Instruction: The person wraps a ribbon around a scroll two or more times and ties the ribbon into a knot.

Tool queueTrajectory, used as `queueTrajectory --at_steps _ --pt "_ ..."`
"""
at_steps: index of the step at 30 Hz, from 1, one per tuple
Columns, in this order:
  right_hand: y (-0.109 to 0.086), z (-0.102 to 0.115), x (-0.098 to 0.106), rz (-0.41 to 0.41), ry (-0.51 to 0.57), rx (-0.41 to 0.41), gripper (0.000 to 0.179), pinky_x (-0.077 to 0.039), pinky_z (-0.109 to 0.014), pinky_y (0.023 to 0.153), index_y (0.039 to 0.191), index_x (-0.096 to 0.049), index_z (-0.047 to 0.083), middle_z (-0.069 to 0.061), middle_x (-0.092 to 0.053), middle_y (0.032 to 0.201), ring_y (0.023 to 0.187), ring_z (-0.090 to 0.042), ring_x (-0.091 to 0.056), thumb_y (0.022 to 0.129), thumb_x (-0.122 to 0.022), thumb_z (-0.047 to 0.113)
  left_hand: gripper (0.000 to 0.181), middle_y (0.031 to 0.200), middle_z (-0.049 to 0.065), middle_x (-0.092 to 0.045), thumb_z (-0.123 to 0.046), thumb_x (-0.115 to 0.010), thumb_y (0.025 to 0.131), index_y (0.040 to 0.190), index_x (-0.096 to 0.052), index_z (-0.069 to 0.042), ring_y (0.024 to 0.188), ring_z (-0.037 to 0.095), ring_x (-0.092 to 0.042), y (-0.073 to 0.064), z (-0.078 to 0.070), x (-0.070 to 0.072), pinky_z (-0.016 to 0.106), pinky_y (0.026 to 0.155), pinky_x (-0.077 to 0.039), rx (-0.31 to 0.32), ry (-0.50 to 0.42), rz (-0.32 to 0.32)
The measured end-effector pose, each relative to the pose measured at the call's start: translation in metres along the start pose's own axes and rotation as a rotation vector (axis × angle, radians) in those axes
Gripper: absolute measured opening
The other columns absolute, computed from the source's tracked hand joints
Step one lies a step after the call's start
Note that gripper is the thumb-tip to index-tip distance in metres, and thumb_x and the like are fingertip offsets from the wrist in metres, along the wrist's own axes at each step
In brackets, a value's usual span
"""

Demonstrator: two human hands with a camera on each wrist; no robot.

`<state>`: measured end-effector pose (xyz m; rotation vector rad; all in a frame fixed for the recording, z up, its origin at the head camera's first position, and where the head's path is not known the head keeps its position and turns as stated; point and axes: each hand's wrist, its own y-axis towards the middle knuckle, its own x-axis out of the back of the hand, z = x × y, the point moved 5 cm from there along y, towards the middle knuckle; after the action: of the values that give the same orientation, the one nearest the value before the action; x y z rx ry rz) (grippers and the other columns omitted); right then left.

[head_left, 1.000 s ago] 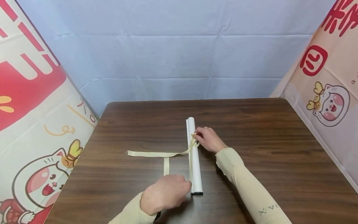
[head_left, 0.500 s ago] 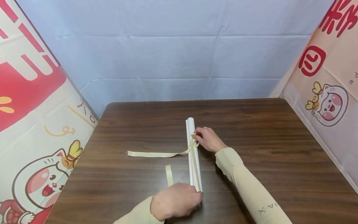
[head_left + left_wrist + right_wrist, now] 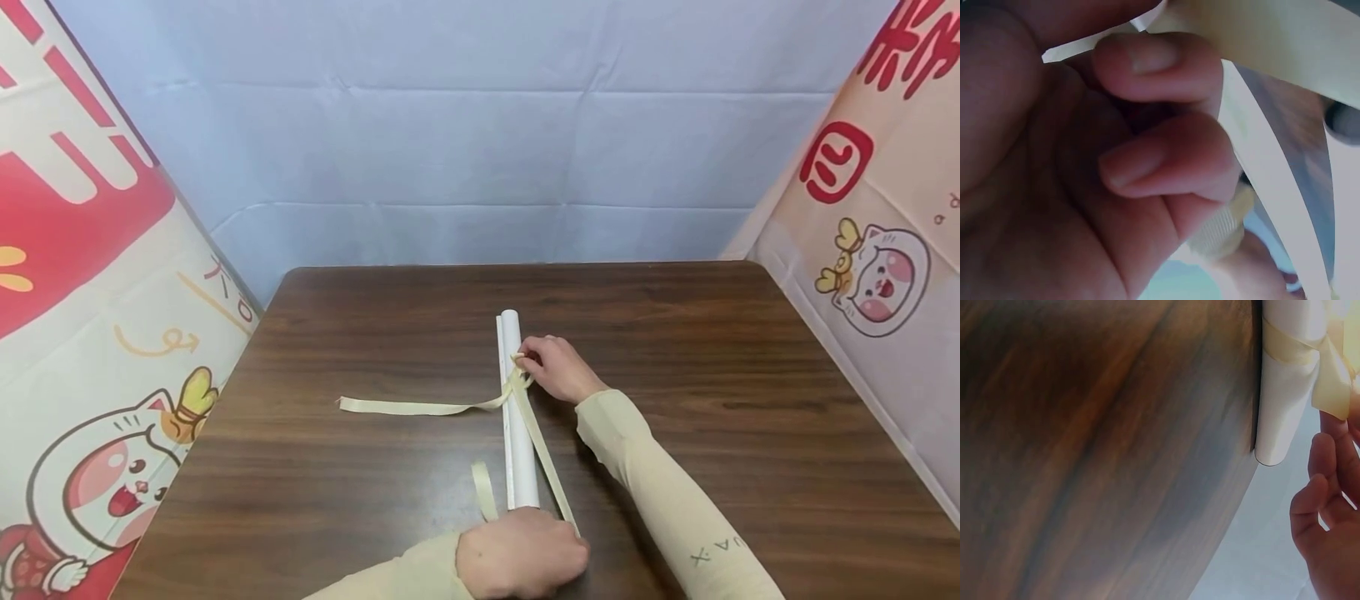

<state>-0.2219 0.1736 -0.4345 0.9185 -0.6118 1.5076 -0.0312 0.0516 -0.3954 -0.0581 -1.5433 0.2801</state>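
Observation:
A white paper roll (image 3: 522, 458) lies lengthwise on the table with a cream ribbon (image 3: 412, 407) wrapped round its upper part. My right hand (image 3: 558, 367) pinches a piece of the ribbon at the wrap; in the right wrist view the ribbon band (image 3: 1288, 349) circles the roll. My left hand (image 3: 521, 552) covers the roll's near end and grips another length of ribbon, which runs taut from the wrap along the roll's right side. In the left wrist view its fingers (image 3: 1172, 156) are curled. A loose tail (image 3: 483, 492) sticks out behind the left hand.
The dark wood-grain table (image 3: 675, 333) reaches back to a pale cloth backdrop (image 3: 465, 150). Printed cartoon panels stand on the left (image 3: 97, 467) and right (image 3: 877, 275). One ribbon end stretches leftward, flat on the tabletop.
My left hand has moved right across the roll's near end, swinging its ribbon length from the roll's left side to the right. The loose tail followed. My right hand has barely moved.

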Motion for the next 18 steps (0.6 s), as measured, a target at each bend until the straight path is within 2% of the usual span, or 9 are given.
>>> queueTrajectory --at_steps 8,14,18 --pt "0.001 0.001 0.001 -0.006 -0.002 0.015 0.010 -0.043 -0.030 0.069 0.088 -0.067 0.012 0.003 -0.063 0.073 0.071 -0.015 -0.049 0.093 -0.064 0.020 0.022 0.068 -0.020 -0.062 -0.026 -0.065 0.085 0.065 -0.061 -0.033 0.053 -0.005 -0.049 0.012 -0.022 -0.009 0.016 0.043 -0.033 -0.101 -0.052 0.036" --pt "0.001 0.001 0.001 -0.004 0.009 0.019 0.011 -0.043 -0.030 0.069 0.087 -0.067 0.011 0.003 -0.062 0.072 0.071 -0.015 -0.049 0.093 -0.064 0.020 0.013 0.066 -0.022 -0.060 -0.033 -0.064 0.085 0.073 -0.063 -0.037 0.052 -0.007 -0.047 0.019 -0.030 -0.013 0.017 0.042 -0.033 -0.102 -0.105 0.085" --pt "0.002 0.002 0.002 -0.013 0.012 0.040 0.011 -0.043 -0.030 0.069 0.087 -0.067 0.010 0.002 -0.063 0.073 0.071 -0.015 -0.050 0.093 -0.064 0.019 0.011 0.069 -0.023 -0.061 -0.035 -0.062 0.088 0.078 -0.064 -0.037 0.054 -0.009 -0.046 0.021 -0.034 -0.013 0.015 0.044 -0.034 -0.131 -0.162 0.125"
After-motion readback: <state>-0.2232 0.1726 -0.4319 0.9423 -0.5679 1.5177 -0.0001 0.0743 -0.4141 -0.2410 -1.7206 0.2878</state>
